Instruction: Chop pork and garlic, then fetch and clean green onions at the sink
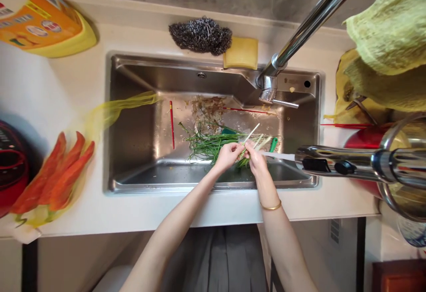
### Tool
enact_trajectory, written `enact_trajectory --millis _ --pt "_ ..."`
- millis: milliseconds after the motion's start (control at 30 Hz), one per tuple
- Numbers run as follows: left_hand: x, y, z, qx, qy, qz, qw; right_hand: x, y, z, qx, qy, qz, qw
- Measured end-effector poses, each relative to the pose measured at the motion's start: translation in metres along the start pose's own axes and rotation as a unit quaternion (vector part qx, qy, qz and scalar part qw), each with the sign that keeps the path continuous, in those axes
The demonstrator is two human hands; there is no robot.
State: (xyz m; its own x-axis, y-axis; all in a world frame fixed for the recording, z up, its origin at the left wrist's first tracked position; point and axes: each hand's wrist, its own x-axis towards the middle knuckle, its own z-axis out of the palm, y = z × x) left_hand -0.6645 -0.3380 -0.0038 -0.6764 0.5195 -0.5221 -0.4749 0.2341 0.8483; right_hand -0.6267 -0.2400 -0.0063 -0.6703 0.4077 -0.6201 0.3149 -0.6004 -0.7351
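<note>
Over the stainless steel sink [133,183], my left hand [228,155] is closed in a pinch around a thin scallion [252,132], whose pale end points up and to the right. Close beside it, my right hand [258,159] pinches the same scallion, fingertips almost touching the left ones. A heap of green scallions [207,144] lies under both hands on the sink bottom, with white ends showing to the right. From the faucet spout [314,159] a stream of water [281,155] runs toward my right hand. My fingers partly hide the held stalk.
Brown peelings [209,108], red chopsticks [171,125] and a green handle [273,144] lie in the sink. Behind it sit a steel scourer [201,35] and yellow sponge [241,52]. Red peppers [56,172] in a yellow bag and an orange bottle [49,21] stand left.
</note>
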Motion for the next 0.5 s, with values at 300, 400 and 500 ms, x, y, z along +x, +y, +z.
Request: enact_trajectory --millis 300,400,500 --pt "0.002 0.003 0.003 -0.048 0.081 -0.018 0.995 -0.01 -0.004 -0.001 -0.041 0.1 -0.068 0.992" --pt "0.001 0.011 0.0 -0.05 0.026 -0.008 0.998 -0.013 -0.005 -0.007 -0.046 0.096 -0.058 0.993" --pt "0.001 0.015 0.0 -0.038 0.002 -0.004 0.999 -0.014 -0.005 -0.013 -0.041 0.094 -0.053 0.993"
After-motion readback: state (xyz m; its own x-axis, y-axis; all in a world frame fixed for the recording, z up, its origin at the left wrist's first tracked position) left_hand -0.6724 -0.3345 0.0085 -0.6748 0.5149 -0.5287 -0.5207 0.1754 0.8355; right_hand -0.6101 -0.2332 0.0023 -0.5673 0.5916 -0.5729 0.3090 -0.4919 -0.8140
